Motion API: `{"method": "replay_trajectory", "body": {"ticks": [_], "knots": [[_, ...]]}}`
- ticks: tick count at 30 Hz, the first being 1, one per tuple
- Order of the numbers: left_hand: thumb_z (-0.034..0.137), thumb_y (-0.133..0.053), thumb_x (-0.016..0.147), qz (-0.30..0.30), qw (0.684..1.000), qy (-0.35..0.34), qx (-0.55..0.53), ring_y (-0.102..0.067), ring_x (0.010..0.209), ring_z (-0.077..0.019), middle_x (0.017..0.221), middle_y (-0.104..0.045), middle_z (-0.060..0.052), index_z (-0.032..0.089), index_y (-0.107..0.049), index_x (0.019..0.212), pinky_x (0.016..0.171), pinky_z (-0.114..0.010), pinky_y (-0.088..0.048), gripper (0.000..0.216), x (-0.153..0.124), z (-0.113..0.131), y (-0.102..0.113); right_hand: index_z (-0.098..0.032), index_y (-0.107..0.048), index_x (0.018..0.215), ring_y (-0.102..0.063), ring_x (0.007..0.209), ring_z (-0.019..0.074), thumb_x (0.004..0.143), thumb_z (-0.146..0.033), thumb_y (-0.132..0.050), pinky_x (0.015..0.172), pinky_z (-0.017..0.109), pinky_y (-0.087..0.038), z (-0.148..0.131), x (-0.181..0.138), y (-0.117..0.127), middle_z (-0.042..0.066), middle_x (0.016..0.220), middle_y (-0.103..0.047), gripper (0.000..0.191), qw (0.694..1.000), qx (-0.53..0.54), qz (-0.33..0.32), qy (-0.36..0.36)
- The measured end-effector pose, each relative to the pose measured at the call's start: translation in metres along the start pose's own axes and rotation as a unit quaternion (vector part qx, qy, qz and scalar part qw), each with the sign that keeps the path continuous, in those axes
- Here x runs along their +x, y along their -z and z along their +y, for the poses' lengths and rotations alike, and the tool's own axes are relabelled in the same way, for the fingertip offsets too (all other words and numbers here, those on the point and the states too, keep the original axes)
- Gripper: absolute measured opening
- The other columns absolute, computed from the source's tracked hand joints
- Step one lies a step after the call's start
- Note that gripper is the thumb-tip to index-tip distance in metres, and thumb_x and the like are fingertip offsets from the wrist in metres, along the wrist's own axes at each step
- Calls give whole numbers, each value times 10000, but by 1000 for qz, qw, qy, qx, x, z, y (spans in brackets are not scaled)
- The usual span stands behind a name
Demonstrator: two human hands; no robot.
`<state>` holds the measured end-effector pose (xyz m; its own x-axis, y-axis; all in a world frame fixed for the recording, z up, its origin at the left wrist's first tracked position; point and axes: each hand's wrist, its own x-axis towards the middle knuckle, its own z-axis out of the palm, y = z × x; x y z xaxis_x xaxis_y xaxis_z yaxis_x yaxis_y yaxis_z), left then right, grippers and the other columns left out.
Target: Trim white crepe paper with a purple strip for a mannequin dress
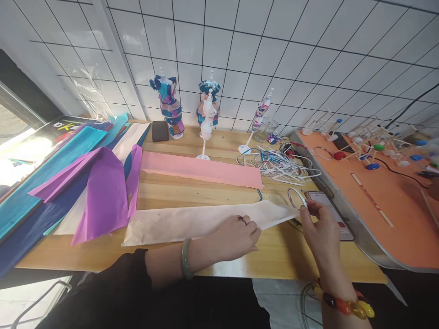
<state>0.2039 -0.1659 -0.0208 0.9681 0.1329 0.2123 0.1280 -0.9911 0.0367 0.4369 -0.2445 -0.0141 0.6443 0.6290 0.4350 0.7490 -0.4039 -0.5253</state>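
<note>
A long strip of off-white thin paper (199, 219) lies across the front of the wooden table, its right end narrowing to a raised, creased point. My left hand (242, 235) rests on the strip with fingers curled together, pressing it; the fingertips are partly hidden. At the pointed end, my right hand (320, 224) is closed in a pinch on a narrow roll of white tape (297, 195), its thumb touching the paper's tip. Behind the off-white strip lies a folded pink paper strip (202, 169). Purple paper (106, 196) overlaps the left end of the off-white strip.
Small dress forms (171, 107) in coloured paper stand along the tiled wall. A tangle of white strips (281, 162) lies back right, near a phone (327, 210). Blue paper (75, 148) covers the left side. An orange table (370, 219) with stick models adjoins at right.
</note>
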Motion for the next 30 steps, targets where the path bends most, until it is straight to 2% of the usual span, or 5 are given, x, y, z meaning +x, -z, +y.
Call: {"method": "replay_trajectory", "body": {"ticks": [3,5,12,20,30], "knots": [[190,-455,870,-3,1000,21,12,-504,834,-202,846,-543,-67,140,-495,969,662,-322,-394,119,1,-4,1,-145,-577,971,-608,789,236,759,-418,-514,671,358,-457,-3,7,-1,125,911,-651,351,1000,25,-4,14],[111,-444,841,-5,999,35,20,-505,823,-201,834,-541,-67,144,-499,926,654,-324,-397,106,1,-6,0,-155,-570,980,-609,782,228,755,-421,-524,679,357,-463,-3,11,-3,114,900,-649,351,999,46,-12,11],[104,-444,828,7,994,97,43,-511,807,-213,817,-553,-85,126,-506,888,671,-338,-409,89,7,-23,-6,-161,-560,1000,-608,704,206,739,-402,-547,687,371,-469,-1,30,-13,85,842,-646,356,996,82,-20,-14],[135,-385,877,38,989,140,39,-499,861,-211,864,-557,-80,146,-517,968,706,-336,-408,161,18,-41,-5,-148,-573,1018,-598,721,208,750,-444,-531,630,339,-464,-3,52,-4,96,848,-647,401,997,56,42,11],[81,-429,824,-7,990,136,44,-497,891,-204,927,-549,-89,124,-495,982,747,-333,-416,176,9,-36,-11,-126,-589,1005,-605,812,241,765,-434,-505,735,374,-443,27,43,-14,131,927,-662,400,1000,7,12,-24]]}}
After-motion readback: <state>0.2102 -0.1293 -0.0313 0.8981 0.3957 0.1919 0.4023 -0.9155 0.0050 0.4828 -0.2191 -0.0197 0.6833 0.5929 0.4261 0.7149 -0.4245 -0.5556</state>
